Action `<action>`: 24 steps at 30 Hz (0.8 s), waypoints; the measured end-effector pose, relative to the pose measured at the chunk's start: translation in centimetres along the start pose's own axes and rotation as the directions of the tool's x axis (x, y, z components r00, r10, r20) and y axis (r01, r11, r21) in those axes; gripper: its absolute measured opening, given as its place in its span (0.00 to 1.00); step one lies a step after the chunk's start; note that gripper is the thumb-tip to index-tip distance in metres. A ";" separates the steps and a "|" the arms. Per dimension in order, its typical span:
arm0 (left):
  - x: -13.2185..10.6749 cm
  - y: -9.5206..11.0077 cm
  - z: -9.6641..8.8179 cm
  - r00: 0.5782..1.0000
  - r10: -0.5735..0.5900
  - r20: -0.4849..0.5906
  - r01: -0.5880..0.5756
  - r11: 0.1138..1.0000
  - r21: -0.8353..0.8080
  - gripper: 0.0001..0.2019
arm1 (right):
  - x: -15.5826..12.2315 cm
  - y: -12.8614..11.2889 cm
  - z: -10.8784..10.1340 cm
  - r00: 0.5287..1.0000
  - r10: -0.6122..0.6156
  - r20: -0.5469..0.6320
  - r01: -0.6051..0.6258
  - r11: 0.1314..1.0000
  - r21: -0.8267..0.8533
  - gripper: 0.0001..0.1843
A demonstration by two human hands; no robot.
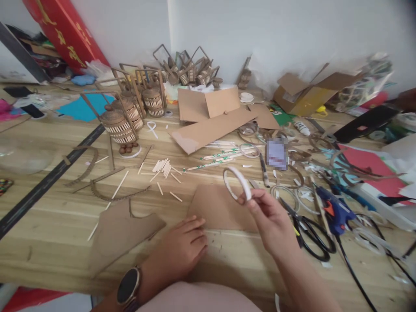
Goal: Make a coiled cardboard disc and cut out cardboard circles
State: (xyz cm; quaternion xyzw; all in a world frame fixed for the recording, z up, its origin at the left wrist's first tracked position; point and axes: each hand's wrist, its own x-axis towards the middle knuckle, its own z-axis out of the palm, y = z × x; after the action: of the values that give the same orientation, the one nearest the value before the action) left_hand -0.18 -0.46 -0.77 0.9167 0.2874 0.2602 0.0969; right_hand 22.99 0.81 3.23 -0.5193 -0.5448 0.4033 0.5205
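Pinched between the thumb and fingers of my right hand (271, 223) is a thin white ring (242, 180) that looks like a narrow roll of tape, held up on edge. Below it a flat piece of brown cardboard (221, 208) lies on the wooden table. My left hand (183, 247) rests flat, its fingertips at the left part of that cardboard, fingers stretched and holding nothing. Left of this hand lies another cut cardboard piece (126, 234) with a curved notch. Black-handled scissors (313, 238) are just right of my right hand.
Beyond my hands lie short wooden sticks (162, 167) and folded cardboard (211, 125). Small lidded wooden buckets (118, 125) stand at the back left. On the right are a blue glue gun (336, 210) with its cable, a utility knife (264, 169) and many scraps.
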 end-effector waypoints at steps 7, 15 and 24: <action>-2.0 -1.0 -1.4 0.964 -0.252 -0.082 0.256 0.966 0.038 0.11 | -1.6 2.6 1.8 0.713 -0.376 0.592 0.701 0.359 -0.616 0.15; -1.0 -1.6 0.3 0.888 -0.461 -0.007 0.461 0.888 0.005 0.14 | -1.7 3.3 3.1 0.643 -0.305 0.702 0.765 0.293 -0.573 0.10; -0.5 -2.4 0.8 0.852 -0.522 0.043 0.522 0.841 -0.144 0.24 | -1.2 4.2 0.9 0.882 -0.204 0.424 0.435 0.698 -0.569 0.20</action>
State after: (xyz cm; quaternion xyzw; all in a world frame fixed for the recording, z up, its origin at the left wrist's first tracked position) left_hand -1.22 1.19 -2.40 0.7942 0.5053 0.2440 0.2331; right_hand 22.66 0.30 -1.22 -0.4875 -0.8117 0.1713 0.2721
